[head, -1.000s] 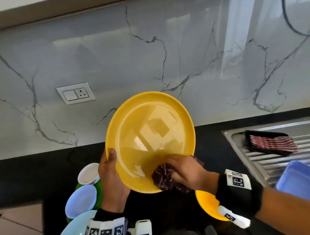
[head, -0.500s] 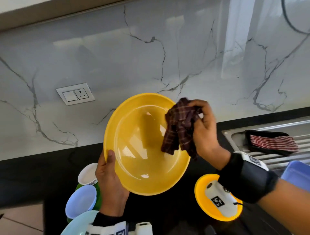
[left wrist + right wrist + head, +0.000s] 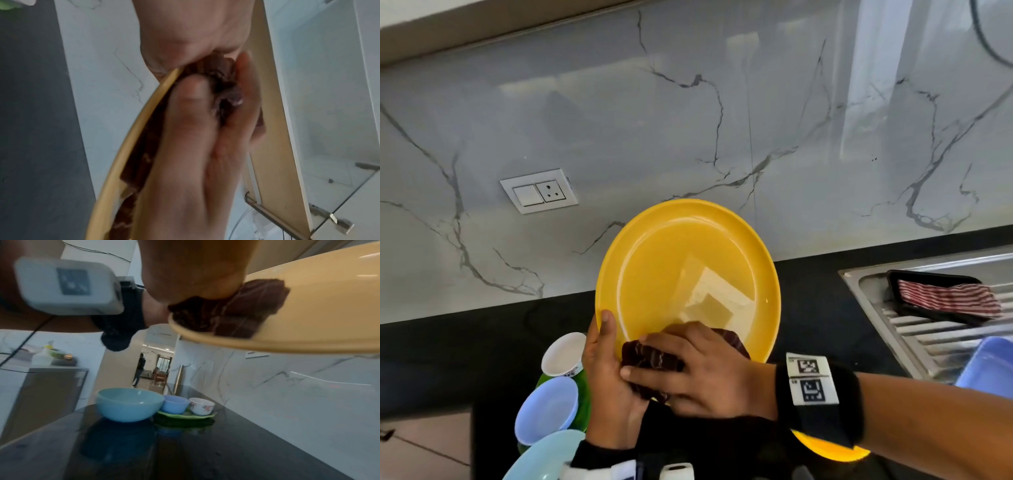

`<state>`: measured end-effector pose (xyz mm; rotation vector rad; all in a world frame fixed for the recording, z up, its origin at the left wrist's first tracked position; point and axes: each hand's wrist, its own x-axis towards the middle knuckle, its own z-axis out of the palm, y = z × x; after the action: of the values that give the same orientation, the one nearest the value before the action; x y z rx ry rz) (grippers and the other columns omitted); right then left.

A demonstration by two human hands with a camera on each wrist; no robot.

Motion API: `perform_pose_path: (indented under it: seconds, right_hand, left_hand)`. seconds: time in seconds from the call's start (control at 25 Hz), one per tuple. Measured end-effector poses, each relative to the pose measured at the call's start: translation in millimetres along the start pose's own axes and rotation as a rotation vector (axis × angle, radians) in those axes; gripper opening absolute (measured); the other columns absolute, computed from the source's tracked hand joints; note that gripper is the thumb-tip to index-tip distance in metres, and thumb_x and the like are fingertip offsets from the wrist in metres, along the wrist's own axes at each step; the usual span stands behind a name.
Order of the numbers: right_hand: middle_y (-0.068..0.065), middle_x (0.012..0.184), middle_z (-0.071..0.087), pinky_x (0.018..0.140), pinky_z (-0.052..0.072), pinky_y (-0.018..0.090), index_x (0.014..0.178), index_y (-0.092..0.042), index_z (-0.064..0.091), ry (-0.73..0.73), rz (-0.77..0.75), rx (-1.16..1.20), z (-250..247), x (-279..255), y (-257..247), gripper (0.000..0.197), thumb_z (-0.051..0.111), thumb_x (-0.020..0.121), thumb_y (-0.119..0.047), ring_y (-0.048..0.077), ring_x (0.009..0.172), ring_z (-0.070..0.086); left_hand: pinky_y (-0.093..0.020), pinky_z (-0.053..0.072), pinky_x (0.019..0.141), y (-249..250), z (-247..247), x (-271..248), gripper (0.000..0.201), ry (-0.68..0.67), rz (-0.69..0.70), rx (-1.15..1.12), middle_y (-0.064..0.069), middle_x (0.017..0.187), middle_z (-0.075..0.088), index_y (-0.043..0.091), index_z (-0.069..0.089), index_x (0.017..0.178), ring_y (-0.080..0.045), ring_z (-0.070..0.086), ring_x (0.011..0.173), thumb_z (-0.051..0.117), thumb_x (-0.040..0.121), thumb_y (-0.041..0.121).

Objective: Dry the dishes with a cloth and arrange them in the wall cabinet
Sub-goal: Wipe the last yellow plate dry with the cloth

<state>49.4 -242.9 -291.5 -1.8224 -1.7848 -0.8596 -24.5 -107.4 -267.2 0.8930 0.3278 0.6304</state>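
Centrally in the head view, the left hand (image 3: 609, 380) is holding a round yellow plastic plate (image 3: 688, 274) tilted up off the black counter (image 3: 465, 349), thumb lying over the plate's lower-left rim; its remaining fingers are behind the plate and cannot be judged. The right hand (image 3: 702, 370) is pressing a bunched dark maroon checked cloth (image 3: 650, 359) against the plate's lower inner face, fingers curled around the cloth. At lower left of the frame, a white cup (image 3: 563, 353) and a small lavender bowl (image 3: 548, 407) are sitting on a green dish (image 3: 582, 380), seemingly leaf-shaped, with a pale blue bowl (image 3: 544, 455) just beside them. At right, a red-striped cloth (image 3: 945, 298) is lying in a black tray (image 3: 900, 281) on the steel drainboard (image 3: 928, 335).
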Motion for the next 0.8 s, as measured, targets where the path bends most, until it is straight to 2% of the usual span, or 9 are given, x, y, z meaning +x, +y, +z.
perform_pose_path:
  seconds: [0.08, 0.16, 0.2, 0.28, 0.36, 0.48, 0.6, 0.72, 0.8]
  right_hand:
    - [0.006, 0.144, 0.033, 0.084, 0.046, 0.042, 0.140, -0.036, 0.037, 0.070, -0.072, -0.187, 0, 8, 15, 0.049, 0.054, 0.094, -0.032, 0.030, 0.106, 0.051]
    - [0.005, 0.142, 0.036, 0.079, 0.047, 0.041, 0.138, -0.038, 0.041, 0.173, -0.051, -0.281, -3, 25, 34, 0.049, 0.057, 0.094, -0.026, 0.030, 0.100, 0.056]
    - [0.007, 0.142, 0.038, 0.079, 0.048, 0.042, 0.138, -0.037, 0.044, 0.196, 0.008, -0.276, -7, 36, 43, 0.047, 0.058, 0.094, -0.025, 0.033, 0.099, 0.057]
    - [0.014, 0.141, 0.044, 0.079, 0.048, 0.046, 0.138, -0.033, 0.051, 0.192, 0.220, -0.198, -15, 50, 64, 0.047, 0.062, 0.092, -0.026, 0.040, 0.100, 0.057]
    - [0.018, 0.141, 0.041, 0.080, 0.051, 0.050, 0.140, -0.031, 0.049, 0.176, 0.472, -0.163, -25, 47, 86, 0.057, 0.067, 0.086, -0.028, 0.045, 0.106, 0.053]
    - [0.013, 0.146, 0.026, 0.079, 0.055, 0.047, 0.146, -0.035, 0.033, 0.023, 0.807, -0.127, -32, 12, 104, 0.062, 0.062, 0.091, -0.036, 0.039, 0.119, 0.045]
    - [0.005, 0.146, 0.019, 0.080, 0.056, 0.044, 0.147, -0.039, 0.027, -0.219, 1.010, -0.049, -29, -33, 90, 0.065, 0.059, 0.091, -0.041, 0.034, 0.122, 0.045]
    - [-0.005, 0.138, 0.021, 0.090, 0.053, 0.037, 0.142, -0.046, 0.029, -0.375, 0.993, 0.111, -28, -58, 53, 0.068, 0.063, 0.083, -0.052, 0.026, 0.119, 0.051]
    - [-0.010, 0.139, 0.022, 0.099, 0.048, 0.034, 0.139, -0.050, 0.030, -0.426, 0.908, 0.288, -30, -62, 21, 0.078, 0.067, 0.073, -0.066, 0.019, 0.124, 0.047]
  left_hand:
    - [-0.067, 0.038, 0.103, 6, 5, 3, 0.076, -0.017, 0.064, -0.007, -0.027, 0.134, 0.054, 0.008, 0.054, 0.133, -0.048, 0.051, 0.124, 0.074, 0.077, 0.056]
    - [-0.060, 0.044, 0.100, 12, 11, 3, 0.075, -0.057, 0.116, 0.002, -0.022, 0.132, 0.058, 0.011, 0.057, 0.131, -0.041, 0.056, 0.122, 0.076, 0.073, 0.055]
    - [-0.058, 0.046, 0.099, 14, 13, 3, 0.074, -0.080, 0.117, 0.015, -0.019, 0.132, 0.059, 0.013, 0.058, 0.131, -0.039, 0.057, 0.121, 0.077, 0.073, 0.054]
    - [-0.056, 0.049, 0.096, 15, 12, 2, 0.075, -0.104, 0.110, 0.060, -0.017, 0.130, 0.062, 0.017, 0.060, 0.129, -0.039, 0.060, 0.117, 0.079, 0.068, 0.056]
    - [-0.052, 0.054, 0.091, 14, 9, 1, 0.079, -0.095, 0.122, 0.074, -0.015, 0.127, 0.064, 0.018, 0.062, 0.127, -0.037, 0.062, 0.113, 0.083, 0.062, 0.058]
    - [-0.054, 0.052, 0.093, 17, 4, -1, 0.087, -0.062, 0.147, 0.057, -0.016, 0.128, 0.063, 0.014, 0.060, 0.130, -0.038, 0.061, 0.114, 0.086, 0.059, 0.057]
    - [-0.051, 0.053, 0.093, 18, 3, 1, 0.088, -0.039, 0.156, 0.066, -0.014, 0.127, 0.064, 0.014, 0.061, 0.128, -0.036, 0.062, 0.114, 0.088, 0.055, 0.056]
    - [-0.052, 0.051, 0.096, 18, 10, 1, 0.096, -0.006, 0.145, 0.075, -0.014, 0.129, 0.063, 0.012, 0.056, 0.133, -0.036, 0.061, 0.116, 0.088, 0.054, 0.055]
    - [-0.049, 0.054, 0.092, 18, 14, 2, 0.084, 0.021, 0.130, 0.041, -0.011, 0.127, 0.065, 0.015, 0.058, 0.132, -0.034, 0.062, 0.115, 0.084, 0.061, 0.050]
